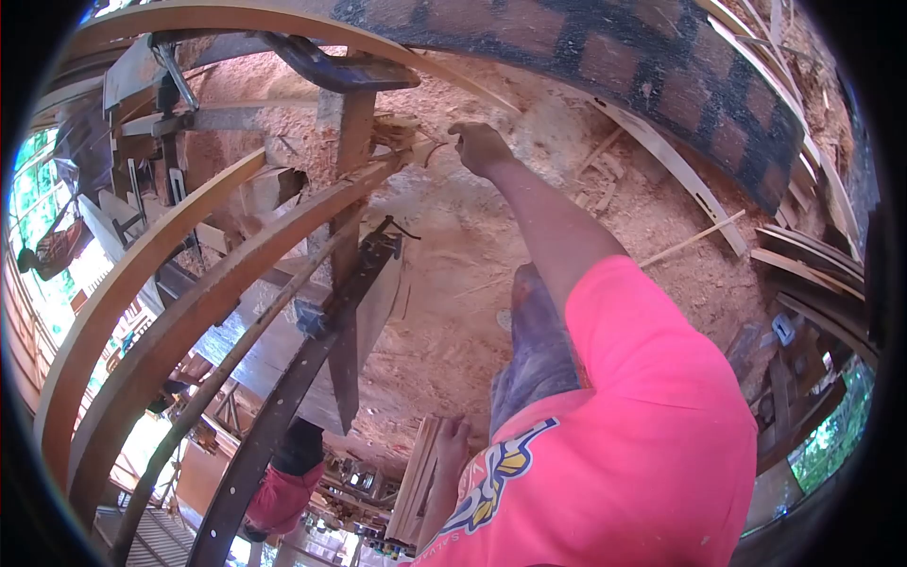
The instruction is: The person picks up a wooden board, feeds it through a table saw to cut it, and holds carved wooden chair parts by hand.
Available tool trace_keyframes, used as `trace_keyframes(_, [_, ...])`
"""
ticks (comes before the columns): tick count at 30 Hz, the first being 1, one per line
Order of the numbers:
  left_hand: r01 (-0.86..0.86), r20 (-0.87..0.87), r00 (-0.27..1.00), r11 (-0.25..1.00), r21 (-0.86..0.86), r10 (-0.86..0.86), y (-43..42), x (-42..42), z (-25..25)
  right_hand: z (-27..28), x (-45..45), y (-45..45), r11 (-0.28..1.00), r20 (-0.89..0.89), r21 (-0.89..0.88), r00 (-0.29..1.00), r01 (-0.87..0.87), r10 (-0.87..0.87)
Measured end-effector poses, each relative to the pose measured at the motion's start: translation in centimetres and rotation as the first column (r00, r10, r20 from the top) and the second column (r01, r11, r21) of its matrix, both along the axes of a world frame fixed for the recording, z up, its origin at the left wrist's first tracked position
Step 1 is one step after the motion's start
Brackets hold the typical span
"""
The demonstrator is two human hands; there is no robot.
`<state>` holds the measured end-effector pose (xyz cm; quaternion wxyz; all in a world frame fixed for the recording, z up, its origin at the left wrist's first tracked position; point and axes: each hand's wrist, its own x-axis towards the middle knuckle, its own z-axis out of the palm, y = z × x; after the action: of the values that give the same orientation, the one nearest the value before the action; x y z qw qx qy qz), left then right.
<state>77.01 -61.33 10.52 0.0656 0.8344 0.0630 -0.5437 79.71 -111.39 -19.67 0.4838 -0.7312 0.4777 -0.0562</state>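
My right hand point(480, 148) reaches out over the sawdust-covered ground with its fingers curled together. Whatever is in them, if anything, is too small to make out. Just left of it is the end of a curved wooden beam point(274, 231), which meets an upright wooden post point(346, 132). A gap shows between the fingers and that beam end. Low in view, near my body, my left hand point(453, 440) is beside several long wooden strips point(414, 482). Its fingers are partly hidden, and I cannot tell whether they grip the strips.
Another curved beam point(142, 274) runs alongside on the left. A dark metal bar with holes point(283, 416) slants below. A large dark patterned panel point(605, 76) lies at the top. Boards point(812, 260) are stacked at right. A co-worker in a pink shirt point(282, 496) is at lower left.
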Motion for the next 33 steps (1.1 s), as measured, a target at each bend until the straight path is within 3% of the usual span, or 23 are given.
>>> trace_keyframes(4, [-0.018, 0.041, 0.999, 0.994, -0.105, 0.022, 2.9, -0.9, -2.3, 0.2, -4.5, 1.0, 0.993, -0.097, 0.102, 0.993, -0.060, 0.070])
trace_keyframes(7, [-0.081, -0.041, 0.996, 0.985, -0.150, 0.076, 3.8, -1.4, -3.8, 0.2, -11.6, 3.9, 0.977, -0.223, 0.110, 0.953, -0.184, 0.205])
trace_keyframes(8, [-0.028, -0.066, 0.998, 0.992, -0.124, 0.020, 2.9, -1.5, -3.7, 0.1, -14.2, 4.8, 0.956, -0.289, 0.161, 0.914, -0.247, 0.285])
trace_keyframes(10, [0.078, -0.113, 0.990, 0.994, -0.080, -0.087, -0.3, -1.6, -2.8, 2.6, -19.7, 7.6, 0.966, -0.397, 0.224, 0.894, -0.125, 0.208])
trace_keyframes(14, [0.150, -0.075, 0.984, 0.974, -0.170, -0.164, -0.1, -3.8, -2.7, 2.3, -29.7, 14.7, 0.977, -0.504, 0.209, 0.852, -0.038, 0.141])
trace_keyframes(16, [0.095, -0.067, 0.991, 0.961, -0.260, -0.116, 2.1, -5.5, -2.6, 0.0, -32.9, 18.9, 0.993, -0.539, 0.095, 0.834, -0.077, 0.116])
trace_keyframes(18, [0.200, 0.002, 0.978, 0.932, -0.303, -0.209, 6.5, -7.0, -3.3, 3.1, -33.8, 21.4, 0.943, -0.467, 0.265, 0.829, -0.200, 0.307])
trace_keyframes(19, [0.239, 0.044, 0.970, 0.916, -0.324, -0.238, 8.8, -7.9, -4.0, 2.9, -33.9, 23.8, 0.946, -0.488, 0.156, 0.811, -0.283, 0.323])
trace_keyframes(20, [0.174, 0.081, 0.985, 0.917, -0.359, -0.155, 11.6, -8.9, -4.8, 2.8, -33.9, 25.7, 0.928, -0.512, 0.042, 0.790, -0.369, 0.337])
trace_keyframes(22, [0.038, 0.134, 0.991, 0.903, -0.428, 0.022, 18.8, -11.5, -6.5, 8.1, -31.8, 29.3, 0.939, -0.430, 0.220, 0.838, -0.263, 0.336])
trace_keyframes(25, [-0.081, 0.143, 0.968, 0.801, -0.593, 0.204, 27.4, -13.7, -7.4, 12.4, -28.3, 36.2, 0.855, -0.412, 0.118, 0.759, -0.504, 0.504])
trace_keyframes(28, [-0.328, -0.033, 0.898, 0.617, -0.716, 0.439, 32.8, -15.5, -4.9, 14.9, -25.9, 43.5, 0.755, -0.326, 0.077, 0.699, -0.651, 0.636])
trace_keyframes(31, [-0.370, -0.119, 0.871, 0.477, -0.797, 0.477, 34.7, -17.5, 2.8, 16.9, -23.1, 49.1, 0.566, -0.283, 0.086, 0.525, -0.820, 0.803])
trace_keyframes(33, [-0.408, -0.249, 0.855, 0.292, -0.865, 0.455, 35.1, -18.3, 9.3, 20.1, -21.5, 53.2, 0.492, -0.286, 0.042, 0.462, -0.869, 0.840])
